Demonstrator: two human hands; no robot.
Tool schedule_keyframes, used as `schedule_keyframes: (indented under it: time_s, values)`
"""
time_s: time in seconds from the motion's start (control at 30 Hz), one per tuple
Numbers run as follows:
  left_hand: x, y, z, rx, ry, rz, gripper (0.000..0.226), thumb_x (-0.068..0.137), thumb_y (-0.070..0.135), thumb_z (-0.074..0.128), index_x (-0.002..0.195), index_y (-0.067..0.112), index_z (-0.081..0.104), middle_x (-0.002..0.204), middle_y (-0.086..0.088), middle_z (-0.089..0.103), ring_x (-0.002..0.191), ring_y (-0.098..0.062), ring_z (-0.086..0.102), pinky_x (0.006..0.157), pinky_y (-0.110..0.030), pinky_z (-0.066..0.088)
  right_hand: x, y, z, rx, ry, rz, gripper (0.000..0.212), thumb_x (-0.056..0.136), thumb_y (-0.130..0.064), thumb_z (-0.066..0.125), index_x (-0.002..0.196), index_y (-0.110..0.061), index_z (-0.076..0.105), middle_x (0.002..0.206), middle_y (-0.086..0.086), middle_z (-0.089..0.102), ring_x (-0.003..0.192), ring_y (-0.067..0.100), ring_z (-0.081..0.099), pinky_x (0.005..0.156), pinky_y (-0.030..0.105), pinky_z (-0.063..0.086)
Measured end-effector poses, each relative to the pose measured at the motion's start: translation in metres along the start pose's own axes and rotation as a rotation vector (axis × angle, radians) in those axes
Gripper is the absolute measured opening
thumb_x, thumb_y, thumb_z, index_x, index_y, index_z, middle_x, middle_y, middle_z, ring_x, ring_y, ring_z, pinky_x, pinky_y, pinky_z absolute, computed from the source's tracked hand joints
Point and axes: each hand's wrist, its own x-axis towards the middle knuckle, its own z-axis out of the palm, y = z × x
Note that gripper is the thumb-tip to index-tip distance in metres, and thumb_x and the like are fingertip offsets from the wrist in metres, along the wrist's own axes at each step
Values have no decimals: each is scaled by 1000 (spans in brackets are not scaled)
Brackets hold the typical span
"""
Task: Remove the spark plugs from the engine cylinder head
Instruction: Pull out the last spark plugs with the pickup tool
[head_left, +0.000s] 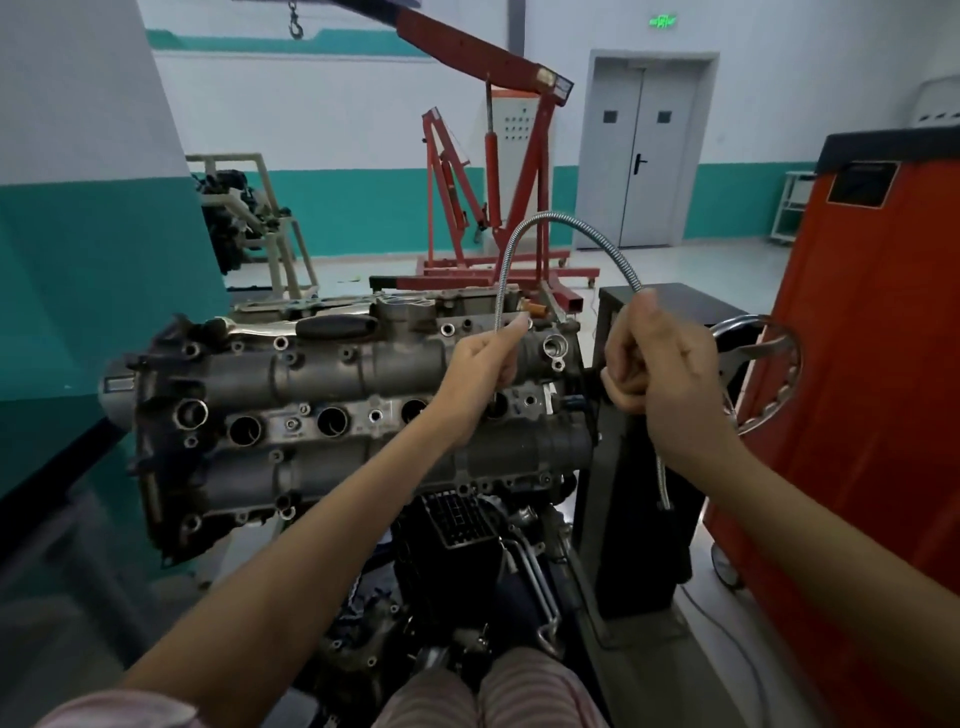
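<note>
A flexible metal pickup tool (563, 218) is held in an arch above the engine cylinder head (332, 410), which is mounted on a stand (644, 467). The tool's near-vertical run is pinched by the left hand (488, 364) just above the rightmost plug well (496, 405); whether its tip is inside the well cannot be told. The other run is gripped in the curled fingers of the right hand (660, 364), with the end hanging below. No spark plug is visible; three open wells (332, 421) are seen further left. A red engine hoist (498, 171) stands behind, a red cabinet (872, 364) at right.
</note>
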Motion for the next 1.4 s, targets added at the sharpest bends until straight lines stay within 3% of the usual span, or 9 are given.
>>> schedule_keyframes:
  time_s: [0.3,0.43,0.63,0.73,0.93,1.03,1.1,1.27,1.4]
  values:
    - [-4,-20,5,186,75,-47,49,98,31,43,52,18,34,48,1,31,46,-13,28,52,-28,29,-37,31,10,-51,-24,-56,56,95,-46,34,57,-7,45,46,-16,37,39,-4,31,43,10,25]
    - [-12,-28,3,551,64,101,37,100,27,40,64,17,46,66,-13,59,59,-15,55,60,-29,41,-67,47,-2,-43,6,5,55,95,-47,34,57,-10,44,44,-17,32,39,-5,26,43,10,22]
    - [-25,-29,7,647,94,380,12,99,16,40,93,17,51,70,17,51,66,11,53,58,-4,36,-73,43,-12,-89,-45,67,47,93,-30,33,54,-7,45,44,-20,34,39,-6,30,47,6,24]
    - [-25,-26,1,724,78,354,20,100,16,38,94,11,56,74,13,61,64,12,55,59,-3,38,-70,30,-7,-70,-80,122,44,89,-32,37,58,-3,47,45,-18,39,40,-3,34,47,6,27]
    - [-18,-20,-1,781,42,296,13,99,14,40,95,11,52,73,8,60,65,-2,58,63,-13,43,-35,-13,12,386,-189,580,28,92,-32,42,75,-14,55,39,-9,28,28,5,23,32,11,22]
    - [-23,-23,0,809,-40,222,12,96,12,44,93,6,55,79,-7,64,77,-29,63,70,-38,50,-16,-23,18,523,-183,735,38,93,-37,41,68,-14,59,40,-8,24,28,4,20,30,11,19]
    - [-26,-24,-3,747,-28,185,13,96,11,46,88,6,56,78,-9,65,77,-30,63,69,-45,51,-7,-25,22,593,-175,827,42,95,-36,39,66,-14,59,39,-8,24,26,2,21,27,11,17]
    - [-24,-24,-1,741,16,54,17,99,10,40,95,2,54,78,-6,59,89,-31,61,83,-43,48,6,-28,34,880,-224,1041,32,95,-32,38,83,-8,55,36,-8,28,24,4,24,24,12,18]
    - [-29,-23,-4,824,-4,40,23,94,3,47,110,-9,59,102,-29,60,104,-40,54,92,-41,40,15,-25,43,1147,-111,1171,17,92,-20,39,80,-11,48,36,-6,34,23,5,30,25,14,25]
